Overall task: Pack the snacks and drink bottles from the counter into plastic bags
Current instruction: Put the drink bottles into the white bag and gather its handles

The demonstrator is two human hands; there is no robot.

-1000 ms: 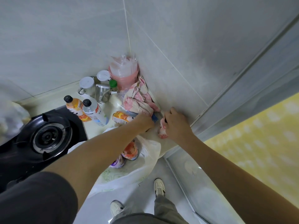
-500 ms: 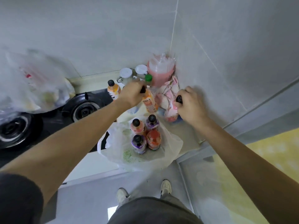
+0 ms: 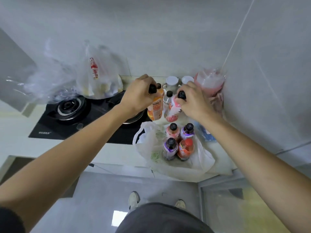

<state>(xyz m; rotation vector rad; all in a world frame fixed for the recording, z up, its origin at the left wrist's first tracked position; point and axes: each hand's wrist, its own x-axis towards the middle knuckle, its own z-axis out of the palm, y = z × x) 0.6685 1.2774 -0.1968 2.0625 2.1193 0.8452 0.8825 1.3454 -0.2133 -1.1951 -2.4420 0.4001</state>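
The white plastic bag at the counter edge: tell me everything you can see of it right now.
The white plastic bag looks thin and translucent, crumpled, with faint green print. It sits open-mouthed on the pale counter at its front edge, right of the black stove. Four bottles stand upright inside: a pink one, two purple ones and a red one. Neither hand touches it.

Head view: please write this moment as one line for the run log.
left hand: holds orange bottle | right hand: holds pink bottle | bag: four bottles inside, open
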